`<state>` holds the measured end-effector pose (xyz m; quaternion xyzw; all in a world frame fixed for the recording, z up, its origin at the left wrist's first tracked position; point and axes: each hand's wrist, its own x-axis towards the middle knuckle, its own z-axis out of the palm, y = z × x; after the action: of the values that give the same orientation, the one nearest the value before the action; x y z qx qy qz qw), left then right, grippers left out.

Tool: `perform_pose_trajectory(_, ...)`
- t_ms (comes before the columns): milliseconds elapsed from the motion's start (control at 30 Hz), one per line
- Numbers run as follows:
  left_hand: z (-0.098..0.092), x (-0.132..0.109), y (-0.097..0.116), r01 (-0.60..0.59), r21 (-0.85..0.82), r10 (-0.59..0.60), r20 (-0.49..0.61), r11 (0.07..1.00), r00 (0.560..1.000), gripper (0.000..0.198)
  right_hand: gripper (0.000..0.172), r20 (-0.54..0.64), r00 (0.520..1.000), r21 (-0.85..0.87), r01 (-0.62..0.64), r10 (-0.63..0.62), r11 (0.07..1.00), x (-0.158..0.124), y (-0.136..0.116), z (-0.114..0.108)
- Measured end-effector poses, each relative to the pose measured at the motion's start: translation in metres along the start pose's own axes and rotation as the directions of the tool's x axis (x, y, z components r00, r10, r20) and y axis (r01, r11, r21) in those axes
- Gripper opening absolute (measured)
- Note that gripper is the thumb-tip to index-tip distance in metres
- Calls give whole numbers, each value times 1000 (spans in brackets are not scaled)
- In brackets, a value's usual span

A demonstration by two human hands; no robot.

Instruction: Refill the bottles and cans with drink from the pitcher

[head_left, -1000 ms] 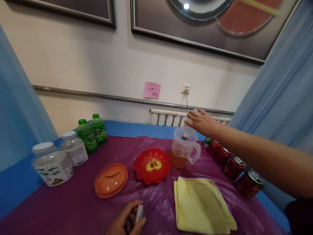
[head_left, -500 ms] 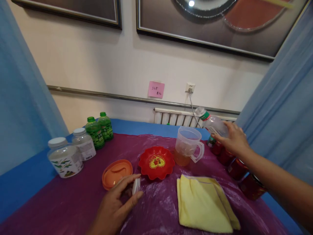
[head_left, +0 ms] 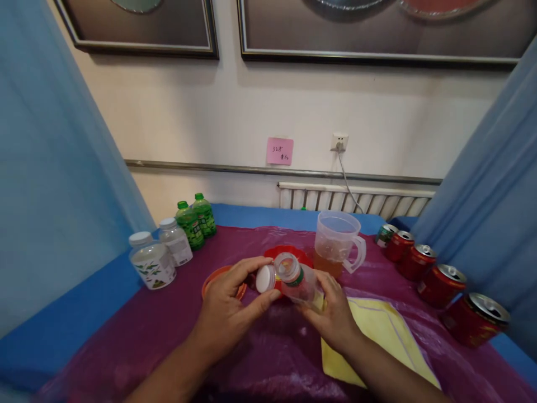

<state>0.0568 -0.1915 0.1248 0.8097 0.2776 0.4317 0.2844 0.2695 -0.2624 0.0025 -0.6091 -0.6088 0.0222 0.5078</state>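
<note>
My right hand (head_left: 333, 313) grips an empty clear plastic bottle (head_left: 297, 280) with a green and red neck label, tilted so its open mouth points toward me and to the left. My left hand (head_left: 229, 310) pinches a white bottle cap (head_left: 265, 278) right beside that mouth, almost touching it. Both hands hover over the purple plastic sheet (head_left: 159, 341) in front of the red flower-shaped dish (head_left: 291, 253) and the orange lid (head_left: 210, 277). A clear jug (head_left: 338, 243) with amber liquid at its bottom stands behind them.
Two green bottles (head_left: 196, 223) and two clear white-capped jars (head_left: 153, 263) stand at the left. A yellow cloth (head_left: 380, 336) lies at the right front. Several red cans (head_left: 444, 285) line the right edge. Blue curtains hang on both sides; a wall stands behind.
My right hand lifted the bottle out of the jug, swung it right, then brought it in front of me. My left hand rose with the cap to the bottle's mouth.
</note>
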Motion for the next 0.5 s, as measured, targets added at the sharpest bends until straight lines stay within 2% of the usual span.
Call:
perform_pose_trajectory(167, 3, -6, -6, 44, 91, -39, -57, 995, 998, 38, 63, -30, 997, -91, 69, -72, 993, -7, 20, 12)
perform_pose_trajectory(333, 9, -4, -12, -24, 162, 16, 48, 987, 999, 34, 65, -29, 991, -177, 124, -131, 976, -15, 29, 16)
perform_pose_trajectory(500, 7, -2, -11, 40, 130, -58, 138, 991, 989, 40, 67, -20, 986, -201, 160, -168, 966, -17, 26, 9)
